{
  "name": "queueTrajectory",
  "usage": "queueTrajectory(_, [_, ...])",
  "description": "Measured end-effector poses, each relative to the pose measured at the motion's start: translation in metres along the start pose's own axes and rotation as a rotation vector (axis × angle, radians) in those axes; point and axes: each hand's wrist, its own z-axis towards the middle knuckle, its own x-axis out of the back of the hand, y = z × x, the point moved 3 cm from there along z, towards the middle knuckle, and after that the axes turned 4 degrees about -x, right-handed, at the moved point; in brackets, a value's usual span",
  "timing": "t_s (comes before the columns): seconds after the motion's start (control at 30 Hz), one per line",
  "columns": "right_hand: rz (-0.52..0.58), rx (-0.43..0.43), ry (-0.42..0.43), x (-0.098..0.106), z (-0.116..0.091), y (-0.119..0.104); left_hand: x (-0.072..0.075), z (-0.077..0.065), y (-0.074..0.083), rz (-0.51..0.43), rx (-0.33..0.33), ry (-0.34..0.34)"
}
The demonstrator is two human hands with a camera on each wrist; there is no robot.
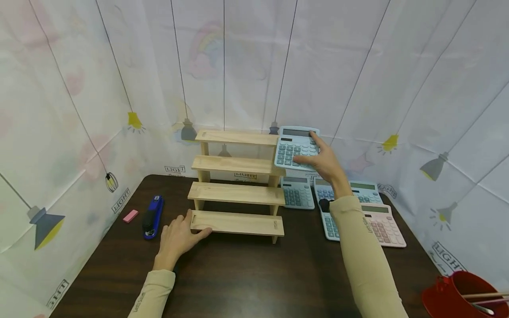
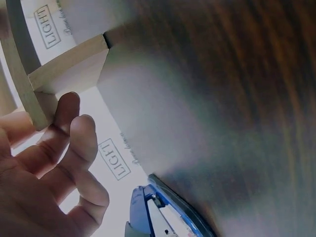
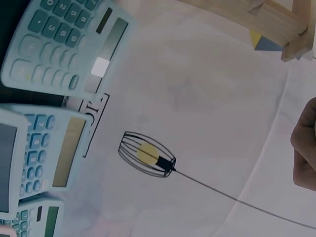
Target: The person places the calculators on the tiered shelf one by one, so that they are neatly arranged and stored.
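Observation:
A light-blue calculator (image 1: 288, 152) is in my right hand (image 1: 328, 165), pinched at its right side with the thumb over its face. It is raised beside the right end of the top steps of a four-step wooden display stand (image 1: 234, 194). At the stand's lower left, my left hand (image 1: 176, 240) grips the end of the bottom step, thumb along the front edge. The left wrist view shows its fingers (image 2: 81, 140) loosely bent by the plank's end. In the right wrist view only part of my right hand (image 3: 306, 143) appears; the held calculator is out of that frame.
Right of the stand lie several blue calculators (image 1: 297, 194) and a pink calculator (image 1: 383, 225), partly behind my right forearm. A blue stapler (image 1: 153, 216) and a pink eraser (image 1: 130, 216) are at left. A red bucket (image 1: 445, 296) with sticks stands front right. Printed curtains enclose the table.

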Motion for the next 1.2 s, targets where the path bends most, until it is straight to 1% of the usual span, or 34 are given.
queueTrajectory(0.17, [0.020, -0.013, -0.019, -0.009, 0.019, -0.002, -0.003, -0.003, 0.001, -0.009, 0.003, -0.010])
queueTrajectory(0.27, [0.066, -0.030, -0.053, -0.016, 0.021, -0.013, -0.004, -0.002, 0.002, -0.013, -0.002, -0.001])
queueTrajectory(0.4, [0.104, -0.062, -0.062, -0.025, 0.027, -0.021, -0.004, -0.002, 0.002, -0.010, -0.009, 0.005])
queueTrajectory(0.53, [0.109, -0.069, -0.052, -0.033, 0.046, -0.011, -0.003, -0.003, 0.001, -0.009, -0.004, 0.004])
queueTrajectory(0.63, [0.088, -0.064, -0.058, -0.037, 0.053, -0.009, -0.004, -0.002, 0.000, -0.009, -0.002, 0.004])
queueTrajectory(0.8, [-0.036, -0.042, -0.051, -0.044, 0.057, -0.015, -0.006, -0.001, -0.002, -0.003, -0.001, 0.011])
queueTrajectory(1.1, [-0.341, 0.006, 0.042, -0.058, 0.059, -0.032, -0.005, 0.002, -0.005, -0.018, 0.004, 0.027])
queueTrajectory(1.2, [-0.440, 0.049, 0.071, -0.063, 0.059, -0.038, -0.004, 0.003, -0.005, -0.024, 0.006, 0.033])
